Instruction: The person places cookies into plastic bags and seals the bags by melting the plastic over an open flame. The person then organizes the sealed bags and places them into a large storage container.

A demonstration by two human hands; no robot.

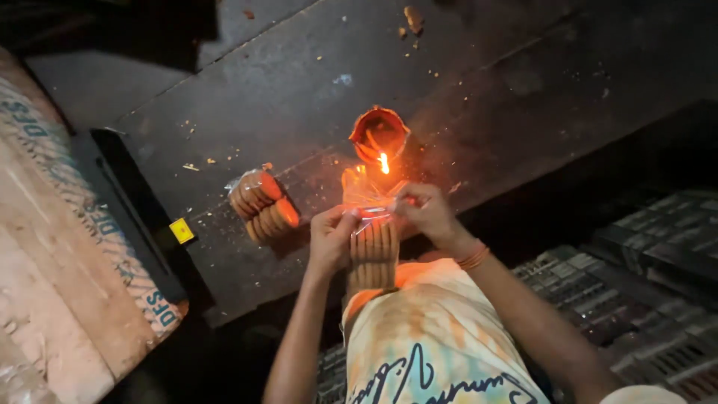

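Orange flame light dominates the scene; source is a small clay oil lamp (379, 133) standing on a dark, scuffed table (299, 90), wick burning at its near edge; both hands work just below the flame. Left hand (331, 238) grip: closed, thumb and fingers pinched on the top edge of a clear plastic packet (372, 247); right hand (428, 213) grip: closed likewise on the same top edge, opp. side; hands nearly touching each other. Packet holds a row of brown, cylinder-like sticks, standing approx. upright over the person's lap; its open plastic top is held close to the flame, glowing orange; cannot tell whether plastic touches flame. Right wrist carries orange thread bands (473, 256). Second packet (263, 205), same kind of brown rolls in clear wrap, lies on its side on the table, left of the hands, apart from them and from the lamp. Table surface shows crumbs and small debris. Far left: pale printed sack (52, 247) w/ a black flat item (127, 209) bearing a small yellow tag beside it. Lower right: stacked dark crates (643, 299), contents too dim to tell. Person wears a pale tie-dye shirt (426, 344) w/ dark lettering; forearms bare.
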